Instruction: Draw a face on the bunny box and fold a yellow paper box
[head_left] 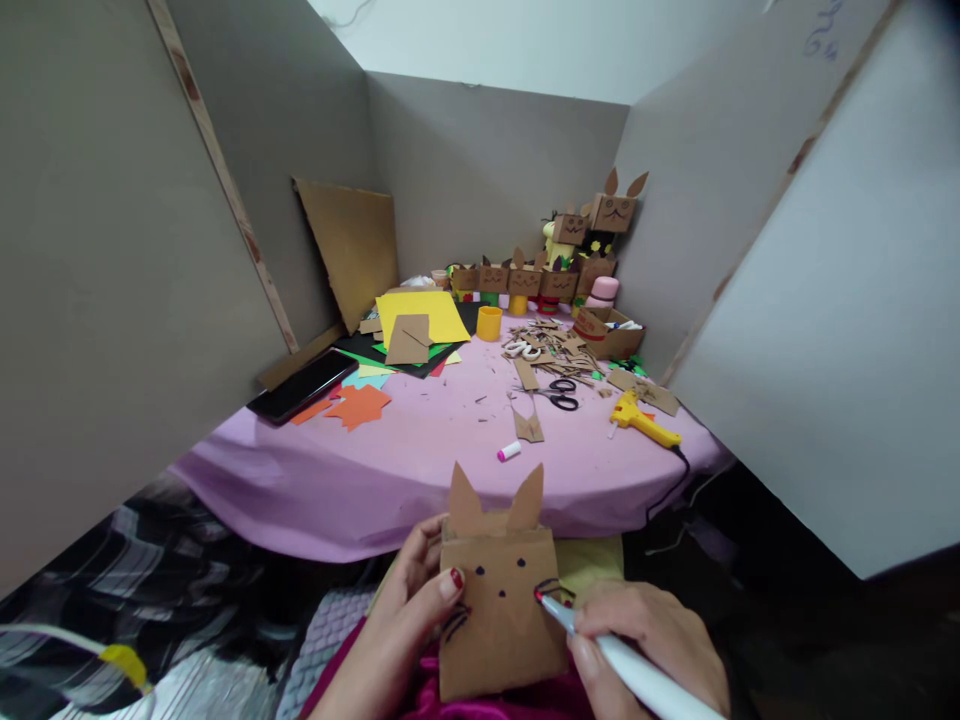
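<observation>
One eared box [504,640], seemingly steadied at nine o'clock by pinching fingers of the left hand [415,598], has a marker [637,670] at three, pinched by the right hand [656,630].

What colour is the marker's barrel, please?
The marker barrel in the right hand is white, seen in the head view.

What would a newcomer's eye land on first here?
Probably the cardboard animal head at bottom center, held in the left hand while the right hand holds a white marker to its whiskers. Next come the yellow glue gun on the right of the pink table and the yellow sheet toward the back left.
</observation>
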